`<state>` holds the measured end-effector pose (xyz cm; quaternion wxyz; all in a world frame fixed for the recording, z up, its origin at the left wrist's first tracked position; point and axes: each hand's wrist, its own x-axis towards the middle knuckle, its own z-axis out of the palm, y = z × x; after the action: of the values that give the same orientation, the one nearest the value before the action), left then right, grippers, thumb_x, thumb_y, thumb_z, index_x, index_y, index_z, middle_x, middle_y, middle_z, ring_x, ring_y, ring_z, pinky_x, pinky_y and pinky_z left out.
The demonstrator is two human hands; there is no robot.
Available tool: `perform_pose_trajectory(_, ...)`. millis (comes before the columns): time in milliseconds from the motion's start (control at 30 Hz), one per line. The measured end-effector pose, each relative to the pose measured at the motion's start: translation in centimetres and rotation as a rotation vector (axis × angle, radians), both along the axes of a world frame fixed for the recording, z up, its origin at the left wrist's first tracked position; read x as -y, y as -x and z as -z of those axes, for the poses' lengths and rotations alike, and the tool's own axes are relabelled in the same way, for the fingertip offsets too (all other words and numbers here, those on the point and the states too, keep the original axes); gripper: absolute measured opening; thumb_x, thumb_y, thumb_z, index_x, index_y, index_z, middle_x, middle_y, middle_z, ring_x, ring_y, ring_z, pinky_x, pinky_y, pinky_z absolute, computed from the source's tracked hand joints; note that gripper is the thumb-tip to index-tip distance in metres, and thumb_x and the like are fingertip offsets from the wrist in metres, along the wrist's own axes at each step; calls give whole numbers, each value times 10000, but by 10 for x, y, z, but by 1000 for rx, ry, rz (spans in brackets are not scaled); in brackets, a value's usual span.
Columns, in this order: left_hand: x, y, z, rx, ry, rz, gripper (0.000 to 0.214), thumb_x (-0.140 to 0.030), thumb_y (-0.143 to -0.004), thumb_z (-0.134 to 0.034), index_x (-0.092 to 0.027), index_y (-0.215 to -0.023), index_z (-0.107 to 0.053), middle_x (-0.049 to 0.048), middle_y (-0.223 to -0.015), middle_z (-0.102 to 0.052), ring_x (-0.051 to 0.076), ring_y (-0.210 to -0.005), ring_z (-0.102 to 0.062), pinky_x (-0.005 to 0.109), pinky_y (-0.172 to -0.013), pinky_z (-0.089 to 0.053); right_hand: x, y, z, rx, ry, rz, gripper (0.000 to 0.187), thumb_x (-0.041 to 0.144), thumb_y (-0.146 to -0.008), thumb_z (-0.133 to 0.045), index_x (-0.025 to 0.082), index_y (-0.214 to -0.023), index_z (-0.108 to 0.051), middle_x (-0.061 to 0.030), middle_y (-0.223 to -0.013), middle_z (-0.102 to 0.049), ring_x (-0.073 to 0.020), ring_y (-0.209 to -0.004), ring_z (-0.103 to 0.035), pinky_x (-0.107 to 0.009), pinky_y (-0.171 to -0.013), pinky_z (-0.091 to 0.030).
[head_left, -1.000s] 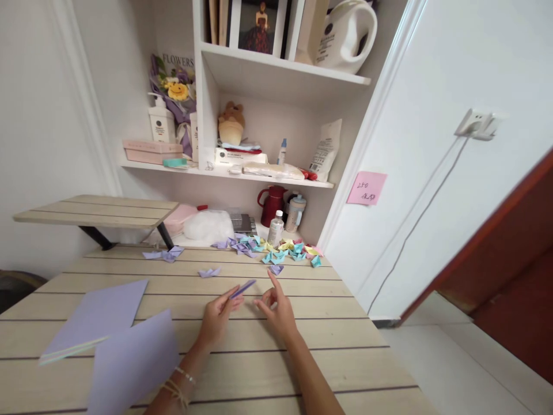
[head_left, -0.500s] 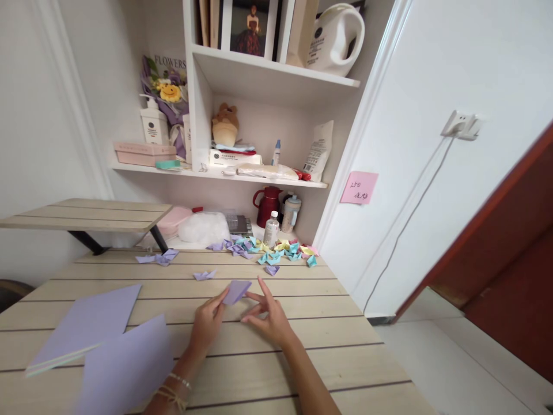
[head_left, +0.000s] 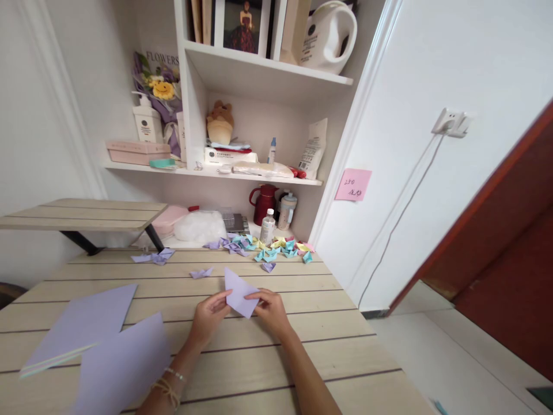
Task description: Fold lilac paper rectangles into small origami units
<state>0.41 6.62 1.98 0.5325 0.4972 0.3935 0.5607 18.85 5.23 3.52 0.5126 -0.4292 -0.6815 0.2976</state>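
Observation:
A small purple sheet of folding paper (head_left: pixel 240 295) is held up over the table between my two hands, one corner pointing up. My left hand (head_left: pixel 210 316) pinches its left edge. On the right edge, my right hand (head_left: pixel 271 311) has thumb and fingers closed on the paper. Just beyond lie a purple folded paper boat (head_left: pixel 201 273) and another purple boat (head_left: pixel 268 267). A stack of larger purple paper (head_left: pixel 86 323) rests left of my left arm, with a loose purple sheet (head_left: pixel 125 363) overlapping it nearer me.
A pile of folded boats (head_left: pixel 276 251) in purple, blue, yellow and pink lies at the table's (head_left: pixel 345 346) back edge, by a clear bottle (head_left: pixel 268 226). A raised wooden stand (head_left: pixel 86 213) is at left. Shelves (head_left: pixel 259 178) rise behind; a red jug (head_left: pixel 263 204) stands below them.
My right hand has gone from spread fingers beside the paper to gripping its right edge. The paper has opened to a larger shape and turned to face me.

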Motion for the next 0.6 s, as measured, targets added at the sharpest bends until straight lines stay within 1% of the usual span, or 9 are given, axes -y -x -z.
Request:
perform_pose_trajectory(67,1,-2,-2,42,45,41,387,-181,-504,-750,-154,-882,-672,76,-838,-715,227,-812,-655,343,-805,-498,0,-1,0,-20,25,-15,194,197,-659,-627,248,-829,-706,-43,-850,-676,-175,-727,-603,-237,-542,-464)
perform_pose_trajectory(167,3,-4,-5,55,83,93,392,-180,-476,-769,-146,-855,-674,76,-788,-719,224,-760,-664,352,-777,-510,-1,1,0,-107,88,-121,200,241,-615,-676,231,-812,-709,-46,-882,-666,-182,-755,-606,-234,-538,-477)
perform_pose_trajectory(267,4,-5,-6,10,97,125,350,-222,-485,-770,-145,-817,-691,82,-778,-720,236,-762,-665,350,-772,-512,-1,4,2,-240,209,-187,216,280,-576,-704,204,-778,-711,-42,-844,-652,-168,-671,-600,-235,-488,-487)
perform_pose_trajectory(367,5,-6,-6,-55,82,89,298,-281,-523,-751,-158,-790,-705,75,-768,-721,237,-751,-667,338,-759,-517,-1,5,2,-333,287,-160,227,322,-541,-727,182,-719,-711,-41,-798,-643,-166,-643,-588,-232,-452,-491)
perform_pose_trajectory(500,6,-9,-5,-63,42,31,213,-302,-556,-733,-157,-710,-705,62,-686,-716,235,-705,-670,326,-733,-526,-1,8,1,-362,304,-122,237,374,-572,-706,157,-668,-701,-37,-745,-627,-154,-623,-563,-220,-448,-477)
perform_pose_trajectory(600,10,-13,-8,-59,50,10,185,-300,-560,-730,-159,-671,-688,55,-653,-709,229,-689,-669,312,-716,-526,-2,14,6,-400,316,17,282,407,-567,-706,130,-580,-655,-13,-597,-585,-127,-537,-517,-217,-451,-449)
